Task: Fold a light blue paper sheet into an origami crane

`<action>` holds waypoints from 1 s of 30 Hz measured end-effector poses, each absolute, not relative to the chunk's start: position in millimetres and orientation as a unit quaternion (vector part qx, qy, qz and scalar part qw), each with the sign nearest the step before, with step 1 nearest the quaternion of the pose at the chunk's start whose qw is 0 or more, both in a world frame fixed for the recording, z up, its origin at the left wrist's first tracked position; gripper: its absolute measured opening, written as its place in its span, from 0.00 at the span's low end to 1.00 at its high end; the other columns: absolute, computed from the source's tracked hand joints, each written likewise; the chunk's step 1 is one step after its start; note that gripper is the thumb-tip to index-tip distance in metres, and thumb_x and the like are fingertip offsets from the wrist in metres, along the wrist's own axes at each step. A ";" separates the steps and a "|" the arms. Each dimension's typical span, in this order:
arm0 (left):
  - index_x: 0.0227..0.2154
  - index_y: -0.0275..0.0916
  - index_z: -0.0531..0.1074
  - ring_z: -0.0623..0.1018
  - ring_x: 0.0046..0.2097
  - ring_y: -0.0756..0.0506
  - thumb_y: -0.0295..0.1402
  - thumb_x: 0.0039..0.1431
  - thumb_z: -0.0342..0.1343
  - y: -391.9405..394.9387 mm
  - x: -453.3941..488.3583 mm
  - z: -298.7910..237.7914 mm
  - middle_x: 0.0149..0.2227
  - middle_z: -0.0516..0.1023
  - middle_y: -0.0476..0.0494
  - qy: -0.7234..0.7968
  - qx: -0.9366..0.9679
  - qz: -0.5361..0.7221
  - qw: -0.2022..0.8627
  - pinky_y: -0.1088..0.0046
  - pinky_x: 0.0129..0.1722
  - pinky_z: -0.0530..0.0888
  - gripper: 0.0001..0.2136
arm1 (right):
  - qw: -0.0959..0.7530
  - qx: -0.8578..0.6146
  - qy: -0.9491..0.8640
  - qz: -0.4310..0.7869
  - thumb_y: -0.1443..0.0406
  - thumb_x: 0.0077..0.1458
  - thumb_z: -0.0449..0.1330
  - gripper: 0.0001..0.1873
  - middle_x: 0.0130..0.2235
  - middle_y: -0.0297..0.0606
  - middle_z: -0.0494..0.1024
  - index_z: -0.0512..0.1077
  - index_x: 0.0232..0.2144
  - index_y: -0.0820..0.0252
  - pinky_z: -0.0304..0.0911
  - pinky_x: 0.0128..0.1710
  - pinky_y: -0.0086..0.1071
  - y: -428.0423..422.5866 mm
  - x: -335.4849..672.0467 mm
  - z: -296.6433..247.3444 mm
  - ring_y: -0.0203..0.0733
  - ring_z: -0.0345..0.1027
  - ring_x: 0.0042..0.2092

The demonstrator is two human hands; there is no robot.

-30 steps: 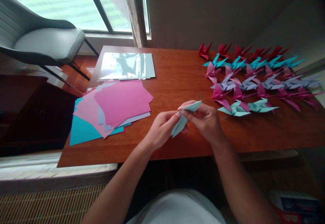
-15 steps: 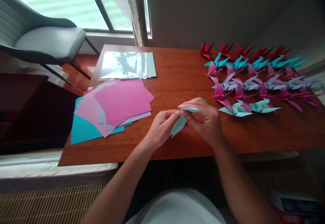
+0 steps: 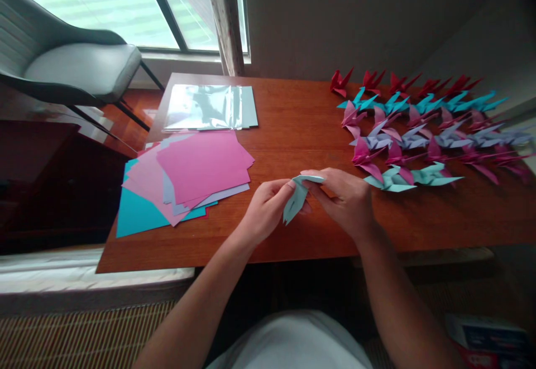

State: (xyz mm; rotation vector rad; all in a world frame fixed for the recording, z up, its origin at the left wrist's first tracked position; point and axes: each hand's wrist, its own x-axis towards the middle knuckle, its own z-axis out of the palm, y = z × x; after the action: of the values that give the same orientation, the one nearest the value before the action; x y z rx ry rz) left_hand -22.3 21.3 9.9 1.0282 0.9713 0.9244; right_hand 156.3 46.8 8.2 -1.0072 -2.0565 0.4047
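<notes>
A pale mint piece of folded origami paper is held between my two hands above the front of the table. My left hand pinches its left side between thumb and fingers. On the other side, my right hand grips the flap that sticks out to the right at the top. The lower part hangs down to a split point. Two mint paper cranes stand just right of my right hand, at the front of several rows of cranes.
Rows of red, turquoise, pink and lilac paper cranes fill the table's right side. Fanned coloured paper sheets lie at left, with a clear plastic packet of paper behind them. A chair stands beyond the left edge.
My right hand has shifted slightly right and down, its fingers now along the top flap. The mint paper's lower part has turned a little and hangs more upright.
</notes>
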 end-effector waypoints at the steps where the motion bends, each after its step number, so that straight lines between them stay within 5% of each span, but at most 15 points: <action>1: 0.29 0.33 0.79 0.77 0.29 0.46 0.48 0.65 0.52 21.4 -22.3 9.1 0.27 0.81 0.41 0.429 0.458 0.409 0.663 0.74 0.30 0.71 0.22 | 0.400 -0.395 -0.812 0.154 0.64 0.62 0.62 0.10 0.40 0.35 0.85 0.79 0.45 0.48 0.73 0.44 0.37 46.9 155.1 9.0 0.45 0.80 0.41; 21: 0.29 0.35 0.74 0.66 0.30 0.51 0.48 0.62 0.58 22.2 -24.5 -1.7 0.28 0.69 0.50 0.395 0.378 0.453 0.704 0.77 0.31 0.64 0.18 | 0.447 -0.316 -0.827 0.127 0.73 0.59 0.61 0.22 0.48 0.39 0.83 0.76 0.53 0.49 0.72 0.51 0.46 39.9 145.8 6.3 0.49 0.74 0.50; 30: 0.35 0.35 0.78 0.71 0.33 0.49 0.43 0.62 0.59 22.5 -24.6 0.8 0.29 0.73 0.48 0.381 0.404 0.448 0.700 0.76 0.34 0.67 0.13 | 0.486 -0.433 -0.657 0.380 0.66 0.62 0.62 0.10 0.47 0.38 0.82 0.79 0.44 0.51 0.72 0.47 0.40 32.3 142.5 4.6 0.45 0.76 0.48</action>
State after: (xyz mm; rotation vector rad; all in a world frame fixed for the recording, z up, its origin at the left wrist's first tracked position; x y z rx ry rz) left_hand -24.6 22.5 0.8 0.9006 0.8490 0.9989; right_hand 142.5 32.3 4.6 -1.0548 -1.5988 0.9250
